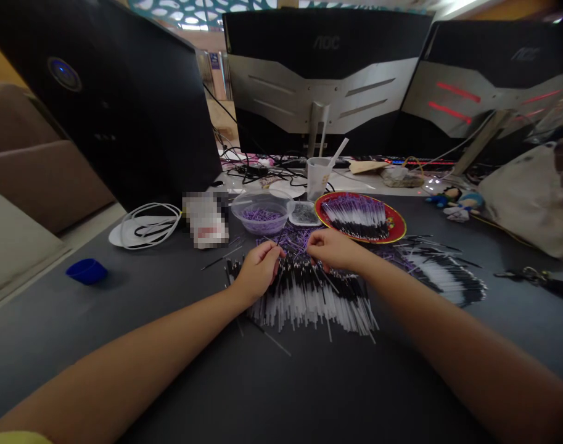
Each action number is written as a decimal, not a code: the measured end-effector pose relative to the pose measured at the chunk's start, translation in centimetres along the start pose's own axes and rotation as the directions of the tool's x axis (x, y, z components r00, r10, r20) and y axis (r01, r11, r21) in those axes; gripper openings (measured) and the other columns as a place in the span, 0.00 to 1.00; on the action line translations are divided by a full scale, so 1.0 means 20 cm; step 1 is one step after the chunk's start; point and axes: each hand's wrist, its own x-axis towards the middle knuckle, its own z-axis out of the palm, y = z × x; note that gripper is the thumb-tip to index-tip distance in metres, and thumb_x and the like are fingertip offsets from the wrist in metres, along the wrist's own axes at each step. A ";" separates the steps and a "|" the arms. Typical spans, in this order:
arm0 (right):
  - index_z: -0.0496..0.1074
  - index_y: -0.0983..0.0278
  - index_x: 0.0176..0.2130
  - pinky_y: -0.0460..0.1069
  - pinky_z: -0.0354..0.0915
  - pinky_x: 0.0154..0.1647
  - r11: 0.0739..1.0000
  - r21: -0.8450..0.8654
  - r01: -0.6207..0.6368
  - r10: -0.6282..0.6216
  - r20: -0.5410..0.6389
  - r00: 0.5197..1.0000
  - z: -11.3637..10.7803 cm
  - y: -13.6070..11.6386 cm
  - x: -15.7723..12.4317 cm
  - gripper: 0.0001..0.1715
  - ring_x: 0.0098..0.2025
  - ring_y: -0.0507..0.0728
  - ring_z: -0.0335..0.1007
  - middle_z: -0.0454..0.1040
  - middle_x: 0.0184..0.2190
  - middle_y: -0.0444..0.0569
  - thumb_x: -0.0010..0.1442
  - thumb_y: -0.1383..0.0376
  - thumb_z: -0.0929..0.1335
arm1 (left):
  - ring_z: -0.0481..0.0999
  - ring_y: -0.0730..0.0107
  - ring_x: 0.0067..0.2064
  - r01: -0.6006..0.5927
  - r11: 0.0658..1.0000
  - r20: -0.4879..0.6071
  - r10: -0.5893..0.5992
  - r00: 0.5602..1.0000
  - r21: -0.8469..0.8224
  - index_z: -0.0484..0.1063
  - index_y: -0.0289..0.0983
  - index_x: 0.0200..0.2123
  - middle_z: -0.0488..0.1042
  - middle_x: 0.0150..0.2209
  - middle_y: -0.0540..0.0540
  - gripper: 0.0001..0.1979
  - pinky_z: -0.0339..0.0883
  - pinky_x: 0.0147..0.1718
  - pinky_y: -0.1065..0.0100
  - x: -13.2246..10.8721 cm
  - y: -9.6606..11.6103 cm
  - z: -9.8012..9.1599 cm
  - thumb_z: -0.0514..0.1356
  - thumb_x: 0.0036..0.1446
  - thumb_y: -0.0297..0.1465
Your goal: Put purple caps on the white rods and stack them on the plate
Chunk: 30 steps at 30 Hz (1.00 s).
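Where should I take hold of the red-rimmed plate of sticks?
Pinch the raised rim of the red plate at its right edge, coming from the right: that rim is bare, while a small tray crowds its left and sticks fill its middle.

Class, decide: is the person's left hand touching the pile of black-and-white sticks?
Touching. The head view shows the left hand on the dark ends of the pile of black-and-white sticks.

Our left hand [258, 271] and right hand [335, 250] touch a big pile of thin sticks [309, 302] (so many!) on the desk [54, 314].
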 end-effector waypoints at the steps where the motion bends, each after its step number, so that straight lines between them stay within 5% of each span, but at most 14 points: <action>1: 0.69 0.64 0.31 0.44 0.58 0.22 0.996 -0.093 -0.008 0.006 -0.028 1.000 0.01 0.01 -0.01 0.07 0.21 0.51 0.68 0.76 0.28 0.47 0.54 0.66 0.62 | 0.54 0.80 0.12 0.000 1.000 -0.001 0.000 1.000 -0.001 0.65 0.37 0.28 0.57 0.13 0.57 0.10 0.48 0.11 0.77 0.00 0.00 0.00 0.54 0.55 0.37; 6: 0.71 0.63 0.32 0.49 0.60 0.33 0.932 -0.360 -0.034 -0.031 -0.172 0.985 0.02 0.00 0.02 0.08 0.37 0.59 0.70 0.75 0.34 0.53 0.51 0.65 0.63 | 0.53 0.80 0.12 0.003 1.000 -0.009 -0.004 1.000 -0.007 0.65 0.36 0.27 0.57 0.13 0.57 0.11 0.48 0.11 0.77 0.00 0.00 0.00 0.55 0.55 0.38; 17: 0.73 0.65 0.30 0.50 0.61 0.31 0.897 -0.442 -0.016 0.002 -0.033 0.999 0.09 -0.07 0.16 0.07 0.35 0.61 0.72 0.76 0.33 0.57 0.46 0.66 0.68 | 0.54 0.79 0.12 -0.003 1.000 0.003 0.003 1.000 0.014 0.65 0.37 0.27 0.57 0.13 0.57 0.10 0.48 0.11 0.77 0.00 0.00 -0.01 0.53 0.55 0.37; 22: 0.69 0.63 0.31 0.46 0.60 0.32 0.933 -0.341 0.115 -0.140 -0.051 0.989 0.04 -0.06 0.09 0.06 0.35 0.54 0.70 0.75 0.32 0.49 0.53 0.65 0.64 | 0.53 0.80 0.13 0.018 1.000 0.005 -0.018 1.000 0.020 0.65 0.36 0.27 0.56 0.14 0.57 0.09 0.47 0.12 0.77 0.00 0.01 0.00 0.53 0.55 0.36; 27: 0.65 0.63 0.34 0.44 0.57 0.23 0.969 0.105 0.223 -0.219 -0.048 0.975 0.03 -0.02 -0.08 0.06 0.21 0.48 0.62 0.70 0.29 0.43 0.57 0.63 0.63 | 0.57 0.80 0.18 -0.101 0.979 0.054 0.093 0.994 0.178 0.69 0.35 0.34 0.59 0.18 0.56 0.10 0.51 0.18 0.77 -0.01 0.03 0.00 0.56 0.54 0.37; 30: 0.65 0.63 0.34 0.44 0.55 0.22 0.936 0.225 0.271 -0.260 -0.079 0.962 0.08 0.02 -0.14 0.05 0.21 0.48 0.59 0.67 0.26 0.42 0.57 0.64 0.63 | 0.65 0.76 0.26 -0.164 0.926 0.143 0.122 0.982 0.339 0.72 0.34 0.38 0.69 0.25 0.51 0.12 0.58 0.25 0.75 -0.02 0.07 0.02 0.57 0.54 0.36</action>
